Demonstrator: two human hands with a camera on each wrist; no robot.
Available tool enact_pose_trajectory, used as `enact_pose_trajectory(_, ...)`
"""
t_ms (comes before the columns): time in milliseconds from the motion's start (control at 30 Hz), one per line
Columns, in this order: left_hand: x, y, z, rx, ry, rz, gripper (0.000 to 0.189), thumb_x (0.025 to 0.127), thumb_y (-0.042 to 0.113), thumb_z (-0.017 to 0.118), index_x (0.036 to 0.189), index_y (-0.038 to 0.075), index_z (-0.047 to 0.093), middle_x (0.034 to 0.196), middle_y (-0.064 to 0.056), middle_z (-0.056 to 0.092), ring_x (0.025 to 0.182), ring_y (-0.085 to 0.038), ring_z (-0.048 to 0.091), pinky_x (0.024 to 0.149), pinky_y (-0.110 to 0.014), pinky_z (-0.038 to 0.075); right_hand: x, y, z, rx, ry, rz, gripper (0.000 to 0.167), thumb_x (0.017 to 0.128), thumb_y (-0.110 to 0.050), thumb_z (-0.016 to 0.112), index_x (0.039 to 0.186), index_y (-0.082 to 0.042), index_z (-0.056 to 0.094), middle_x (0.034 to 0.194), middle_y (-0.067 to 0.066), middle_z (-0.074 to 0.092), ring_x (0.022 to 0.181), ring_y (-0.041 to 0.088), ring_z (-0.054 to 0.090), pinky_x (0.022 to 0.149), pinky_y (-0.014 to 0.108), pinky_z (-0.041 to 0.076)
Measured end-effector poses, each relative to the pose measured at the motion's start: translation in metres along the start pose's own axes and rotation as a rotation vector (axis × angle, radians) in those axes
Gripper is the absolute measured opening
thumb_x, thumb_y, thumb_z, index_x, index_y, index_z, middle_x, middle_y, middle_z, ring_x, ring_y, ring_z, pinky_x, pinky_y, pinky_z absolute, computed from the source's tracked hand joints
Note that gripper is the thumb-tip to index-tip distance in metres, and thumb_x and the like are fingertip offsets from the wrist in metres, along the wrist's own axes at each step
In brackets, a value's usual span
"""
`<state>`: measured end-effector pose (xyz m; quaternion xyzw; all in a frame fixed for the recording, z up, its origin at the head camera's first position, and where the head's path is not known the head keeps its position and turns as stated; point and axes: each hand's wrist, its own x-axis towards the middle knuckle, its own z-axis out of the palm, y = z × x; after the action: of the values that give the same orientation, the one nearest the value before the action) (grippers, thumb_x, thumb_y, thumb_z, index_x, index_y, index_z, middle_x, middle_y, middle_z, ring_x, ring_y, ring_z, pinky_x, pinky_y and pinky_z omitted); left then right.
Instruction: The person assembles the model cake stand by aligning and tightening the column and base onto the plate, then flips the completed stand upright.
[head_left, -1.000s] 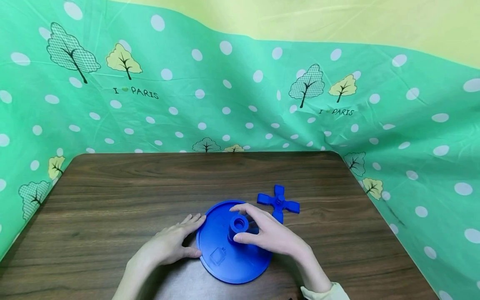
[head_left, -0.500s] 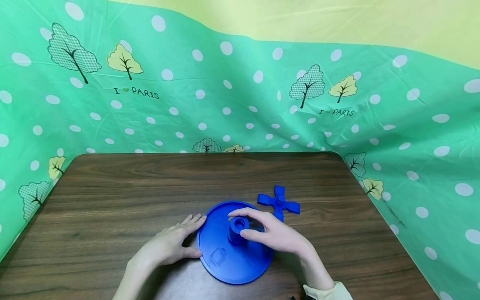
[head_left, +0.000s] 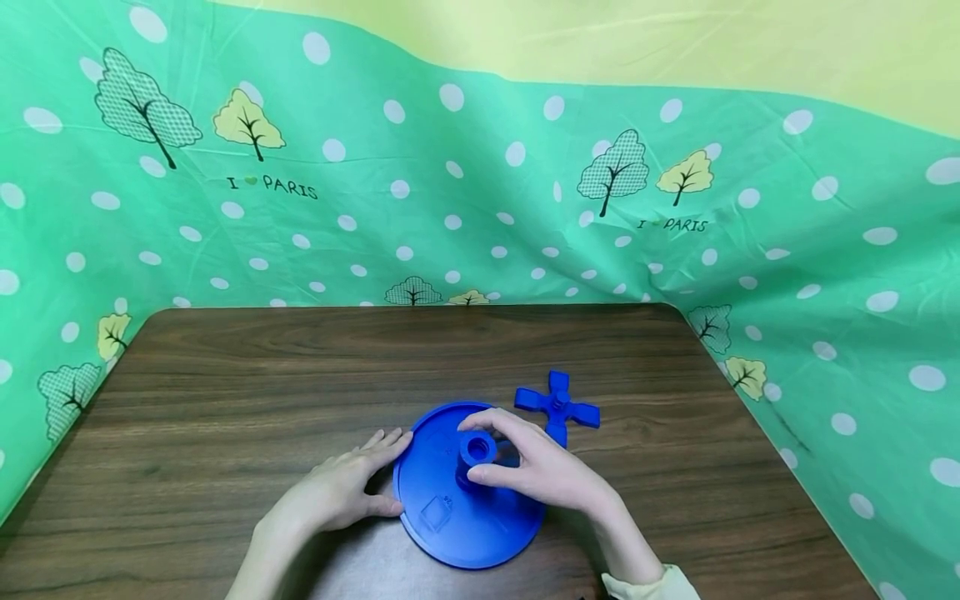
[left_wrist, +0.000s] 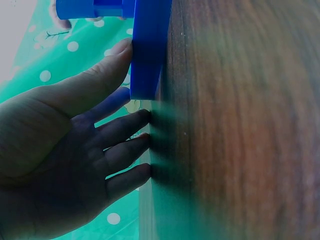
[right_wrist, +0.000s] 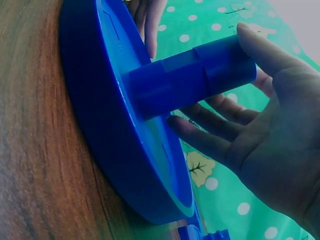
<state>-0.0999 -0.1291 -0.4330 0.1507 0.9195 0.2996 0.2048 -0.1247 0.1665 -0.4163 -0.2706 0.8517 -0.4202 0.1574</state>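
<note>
A round blue disc (head_left: 427,467) with a raised rim lies on the table, and a blue hollow post (head_left: 472,473) stands upright at its middle. Around the top of the post my right hand (head_left: 547,467) curls, thumb on the near side and index finger at the far side. The right wrist view shows the thumb at the upper end of the stepped post (right_wrist: 185,75), with other fingers behind and below it. My left hand (head_left: 337,487) rests at the disc's left edge, fingers extended; its thumb touches the rim in the left wrist view, the other fingertips reaching the table.
A blue four-armed cross piece (head_left: 558,407) with a short threaded stub lies just behind the disc, to the right. The brown wood-grain table (head_left: 300,358) is walled by a green dotted cloth (head_left: 405,183).
My right thumb shifts right around the post half a second ago, then is back at its near side now, index finger a little farther back. The left hand and disc stay still.
</note>
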Motion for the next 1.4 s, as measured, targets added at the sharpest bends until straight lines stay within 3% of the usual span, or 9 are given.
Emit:
enact_pose_trajectory(200, -0.0001, -0.0007, 0.0001, -0.003, -0.004, 0.002, 0.089, 0.082, 0.044, 0.083, 0.159, 0.023, 0.042, 0.168, -0.01, 0.034, 0.156, -0.043, 0.028, 0.115, -0.08, 0.023, -0.002, 0.0006, -0.005, 0.066, -0.06, -0.048, 0.052, 0.101, -0.036, 0.066, 0.15, -0.034, 0.049, 0.152, -0.005, 0.057, 0.146, 0.012, 0.047, 0.119, 0.047, 0.044)
enact_pose_trajectory(367, 0.0, -0.0006, 0.0, 0.003, -0.003, 0.007, 0.09, 0.082, 0.044, 0.083, 0.159, 0.023, 0.041, 0.168, -0.01, 0.034, 0.157, -0.043, 0.028, 0.114, -0.08, 0.024, -0.0023, 0.0021, -0.0078, 0.092, -0.1, -0.061, 0.045, 0.104, -0.032, 0.06, 0.148, -0.037, 0.05, 0.152, -0.009, 0.056, 0.147, 0.013, 0.046, 0.119, 0.04, 0.043)
enact_pose_trajectory(467, 0.0001, -0.0005, -0.0001, 0.002, -0.004, 0.005, 0.089, 0.083, 0.044, 0.083, 0.159, 0.023, 0.042, 0.169, -0.01, 0.034, 0.157, -0.042, 0.028, 0.114, -0.081, 0.023, -0.0023, 0.0035, -0.0082, 0.093, -0.1, -0.06, 0.042, 0.105, -0.032, 0.06, 0.146, -0.034, 0.054, 0.15, -0.015, 0.056, 0.146, 0.013, 0.047, 0.118, 0.038, 0.044)
enact_pose_trajectory(600, 0.0, -0.0005, -0.0001, -0.003, -0.004, 0.001, 0.089, 0.082, 0.044, 0.083, 0.159, 0.023, 0.042, 0.169, -0.01, 0.034, 0.157, -0.043, 0.028, 0.115, -0.081, 0.023, -0.002, 0.0038, -0.007, 0.077, -0.07, -0.03, 0.04, 0.102, -0.035, 0.064, 0.141, -0.029, 0.057, 0.144, -0.016, 0.058, 0.141, 0.013, 0.051, 0.113, 0.037, 0.047)
enact_pose_trajectory(800, 0.0002, -0.0004, 0.0001, -0.005, -0.005, -0.003, 0.089, 0.083, 0.044, 0.083, 0.159, 0.023, 0.042, 0.169, -0.01, 0.034, 0.157, -0.043, 0.028, 0.116, -0.08, 0.023, -0.001, 0.0003, -0.0023, 0.039, -0.015, 0.037, 0.043, 0.097, -0.043, 0.07, 0.135, -0.034, 0.053, 0.139, -0.013, 0.059, 0.127, 0.014, 0.06, 0.102, 0.035, 0.055)
enact_pose_trajectory(967, 0.0009, -0.0005, 0.0002, -0.005, -0.011, -0.01, 0.089, 0.083, 0.045, 0.083, 0.159, 0.024, 0.042, 0.169, -0.01, 0.034, 0.157, -0.043, 0.027, 0.116, -0.08, 0.023, -0.0011, -0.0016, -0.0013, 0.009, -0.003, 0.052, 0.053, 0.093, -0.043, 0.075, 0.14, -0.044, 0.049, 0.146, -0.015, 0.055, 0.132, 0.011, 0.058, 0.104, 0.04, 0.054)
enact_pose_trajectory(1067, 0.001, -0.0008, 0.0003, -0.002, -0.012, -0.009, 0.089, 0.083, 0.045, 0.083, 0.159, 0.024, 0.042, 0.169, -0.01, 0.034, 0.157, -0.043, 0.028, 0.116, -0.08, 0.023, -0.0016, -0.0018, -0.003, 0.023, -0.023, 0.019, 0.057, 0.095, -0.04, 0.073, 0.146, -0.042, 0.048, 0.149, -0.01, 0.057, 0.136, 0.013, 0.056, 0.107, 0.043, 0.052)
enact_pose_trajectory(1233, 0.0005, -0.0016, 0.0005, 0.003, -0.005, 0.003, 0.089, 0.083, 0.045, 0.083, 0.159, 0.023, 0.042, 0.168, -0.011, 0.035, 0.156, -0.043, 0.028, 0.115, -0.08, 0.024, -0.0022, -0.002, -0.0061, 0.056, -0.072, -0.023, 0.052, 0.1, -0.035, 0.068, 0.148, -0.041, 0.048, 0.15, -0.006, 0.057, 0.144, 0.012, 0.05, 0.115, 0.043, 0.047)
enact_pose_trajectory(1400, 0.0001, -0.002, 0.0008, 0.005, 0.002, 0.012, 0.089, 0.082, 0.045, 0.083, 0.159, 0.023, 0.042, 0.168, -0.011, 0.035, 0.156, -0.043, 0.029, 0.114, -0.081, 0.024, -0.0016, -0.0023, -0.0066, 0.071, -0.1, -0.007, 0.047, 0.101, -0.038, 0.065, 0.146, -0.044, 0.05, 0.151, -0.016, 0.054, 0.146, 0.01, 0.047, 0.117, 0.042, 0.044)
